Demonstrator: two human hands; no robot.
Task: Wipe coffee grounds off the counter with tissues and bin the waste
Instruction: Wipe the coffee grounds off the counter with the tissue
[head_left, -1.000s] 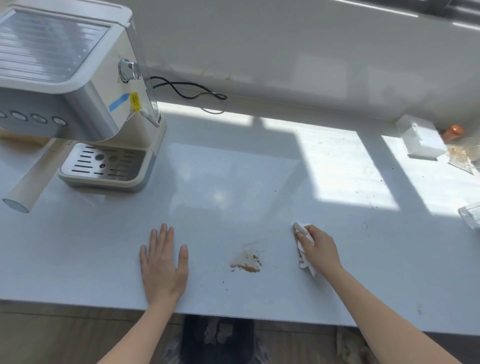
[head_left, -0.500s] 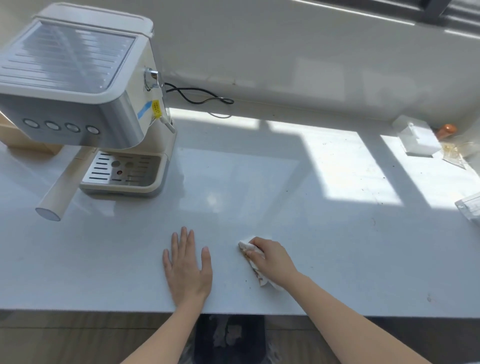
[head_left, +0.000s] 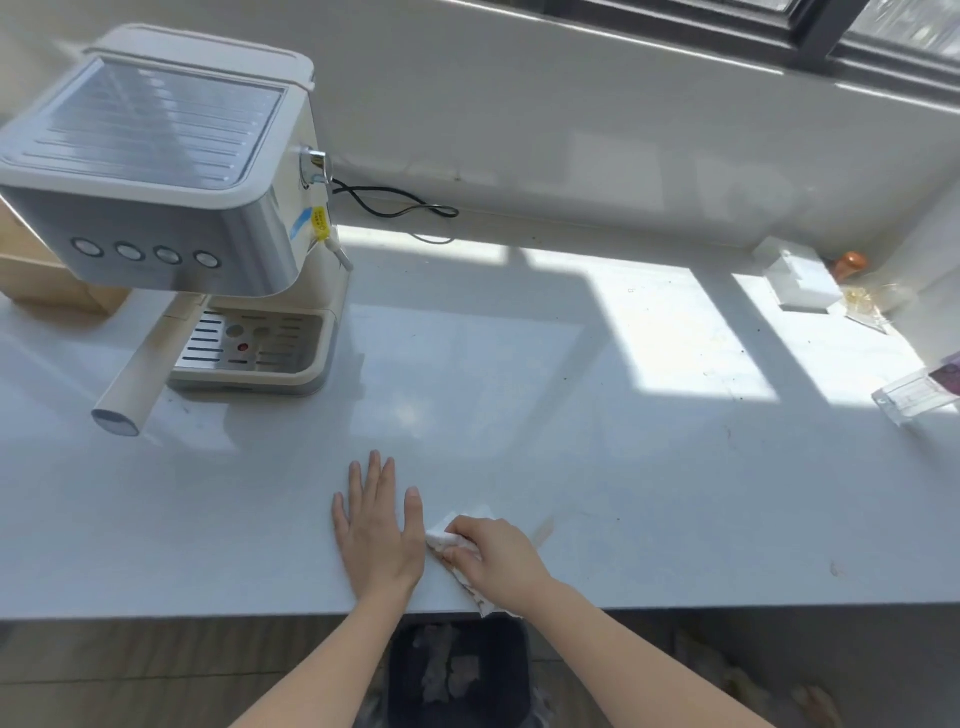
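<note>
Your right grip (head_left: 498, 556) pinches the tissue (head_left: 441, 538) at the counter (head_left: 623, 467) edge, lower centre; your left grip (head_left: 376, 535) lies spread flat. Swept too fast, grounds may miss the bin (head_left: 457, 670).

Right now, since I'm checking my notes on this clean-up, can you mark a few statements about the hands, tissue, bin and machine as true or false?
The right hand grips a tissue on the counter. True.
The left hand is a fist. False: it lies flat on the counter, fingers straight.
A dark bin stands below the counter edge, near the hands. True.
The coffee machine stands at the counter's right end. False: it stands at the left, beyond the hands.
</note>
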